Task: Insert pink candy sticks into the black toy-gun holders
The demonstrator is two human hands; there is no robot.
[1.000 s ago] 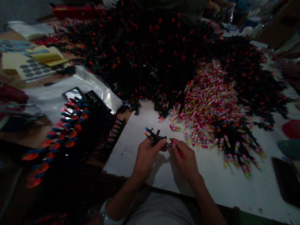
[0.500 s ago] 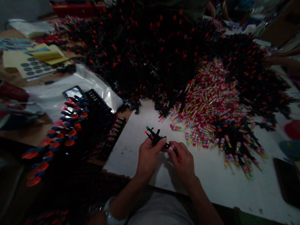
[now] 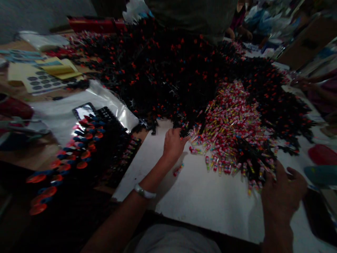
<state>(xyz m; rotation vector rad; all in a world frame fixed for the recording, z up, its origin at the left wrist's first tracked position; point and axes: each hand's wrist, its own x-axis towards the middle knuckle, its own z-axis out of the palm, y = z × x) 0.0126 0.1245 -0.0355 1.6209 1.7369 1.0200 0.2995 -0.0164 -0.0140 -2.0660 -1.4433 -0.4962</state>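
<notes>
My left hand (image 3: 173, 143) reaches to the near edge of the heap of small black toy guns with orange and blue tips (image 3: 158, 73). Its thumb stands apart from the fingers, close to a few black pieces; the fingertips are partly hidden. Over on the right, my right hand (image 3: 283, 191) has its fingers spread and bent beside a cluster of black toy guns with candy tubes attached (image 3: 250, 158). A single candy tube (image 3: 179, 170) lies by itself on the white board (image 3: 205, 200), below my left hand.
A pile of candy tubes (image 3: 234, 112) covers the board's far right. To the left stand packed rows of toys with orange discs (image 3: 84, 154), a clear plastic bag (image 3: 113, 102) and sticker sheets (image 3: 42, 82). A dark phone (image 3: 319, 214) lies at right. Other people's hands (image 3: 300, 82) show farther back.
My hands have parted. The left moved up to the black heap, the right far right to the cluster. The black toy gun is no longer between them, and a loose candy tube now shows on the board.
</notes>
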